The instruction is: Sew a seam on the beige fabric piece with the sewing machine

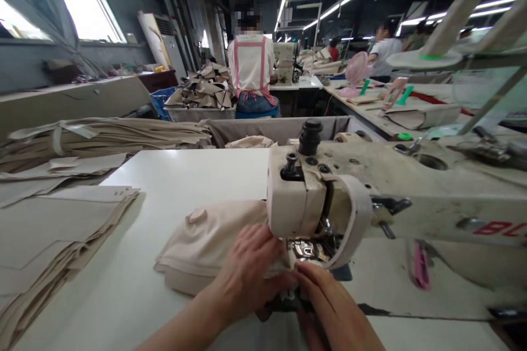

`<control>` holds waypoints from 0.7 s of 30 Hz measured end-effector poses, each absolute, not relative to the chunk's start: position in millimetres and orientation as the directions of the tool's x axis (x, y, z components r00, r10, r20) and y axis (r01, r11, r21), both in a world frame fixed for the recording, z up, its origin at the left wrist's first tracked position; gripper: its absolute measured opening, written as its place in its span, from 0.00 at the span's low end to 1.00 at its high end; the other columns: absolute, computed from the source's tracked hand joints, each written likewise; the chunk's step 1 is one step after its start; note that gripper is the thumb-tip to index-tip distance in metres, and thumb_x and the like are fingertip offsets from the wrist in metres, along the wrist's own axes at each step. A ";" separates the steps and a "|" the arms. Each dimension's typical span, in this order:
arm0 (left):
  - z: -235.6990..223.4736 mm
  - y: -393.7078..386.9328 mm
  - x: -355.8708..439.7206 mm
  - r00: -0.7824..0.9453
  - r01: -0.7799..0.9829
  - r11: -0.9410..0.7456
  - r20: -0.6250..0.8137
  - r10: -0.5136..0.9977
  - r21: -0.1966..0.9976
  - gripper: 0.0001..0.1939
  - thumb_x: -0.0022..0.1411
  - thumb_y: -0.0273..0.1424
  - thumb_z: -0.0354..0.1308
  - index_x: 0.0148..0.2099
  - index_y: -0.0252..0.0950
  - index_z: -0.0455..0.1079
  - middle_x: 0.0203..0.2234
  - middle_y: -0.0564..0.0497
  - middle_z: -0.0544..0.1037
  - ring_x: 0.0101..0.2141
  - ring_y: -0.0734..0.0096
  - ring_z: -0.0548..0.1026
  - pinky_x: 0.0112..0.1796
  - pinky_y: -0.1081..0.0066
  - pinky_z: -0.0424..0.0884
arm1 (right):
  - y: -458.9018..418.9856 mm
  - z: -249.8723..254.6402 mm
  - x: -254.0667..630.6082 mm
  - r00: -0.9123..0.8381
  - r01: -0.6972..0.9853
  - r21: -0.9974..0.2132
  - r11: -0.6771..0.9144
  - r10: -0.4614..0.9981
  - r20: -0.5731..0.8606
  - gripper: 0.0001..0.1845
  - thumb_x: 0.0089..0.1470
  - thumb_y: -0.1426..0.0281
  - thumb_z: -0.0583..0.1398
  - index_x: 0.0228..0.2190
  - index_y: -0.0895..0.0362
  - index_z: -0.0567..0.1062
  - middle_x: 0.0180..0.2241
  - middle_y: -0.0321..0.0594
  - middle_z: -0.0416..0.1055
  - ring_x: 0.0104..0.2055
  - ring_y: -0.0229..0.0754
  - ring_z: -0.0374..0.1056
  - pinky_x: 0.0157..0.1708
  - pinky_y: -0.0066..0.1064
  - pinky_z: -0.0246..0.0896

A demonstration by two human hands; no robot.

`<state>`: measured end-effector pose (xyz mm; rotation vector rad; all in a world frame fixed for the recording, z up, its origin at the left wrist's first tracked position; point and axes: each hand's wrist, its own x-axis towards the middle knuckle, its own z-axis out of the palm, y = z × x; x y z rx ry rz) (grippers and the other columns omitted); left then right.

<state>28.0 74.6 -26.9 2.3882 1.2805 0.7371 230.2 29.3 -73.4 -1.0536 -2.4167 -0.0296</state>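
Note:
A beige fabric piece (206, 241) lies on the white table (173, 181) with one end under the head of the sewing machine (370, 197). My left hand (251, 274) rests on the fabric with fingers curled, pressing it down near the needle area (307, 249). Beside it, my right hand (329, 307) pinches the fabric's edge just in front of the presser foot. A beige strap (358, 219) loops over the machine head and down toward the needle.
Stacks of cut beige pieces lie at the left (49, 241) and far left (102, 137). A bin of fabric (263, 134) sits behind the table. A person in a pink apron (252, 71) sits ahead; another person (385, 52) works at the right.

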 end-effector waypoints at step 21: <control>-38.8 62.1 36.8 0.553 0.508 -0.658 0.376 0.744 0.556 0.12 0.66 0.22 0.49 0.36 0.34 0.73 0.31 0.47 0.74 0.35 0.66 0.70 0.38 0.68 0.66 | 29.7 -49.4 228.4 -0.620 0.579 -0.308 0.755 0.653 0.435 0.24 0.49 0.83 0.51 0.46 0.66 0.75 0.44 0.53 0.74 0.44 0.52 0.69 0.45 0.43 0.72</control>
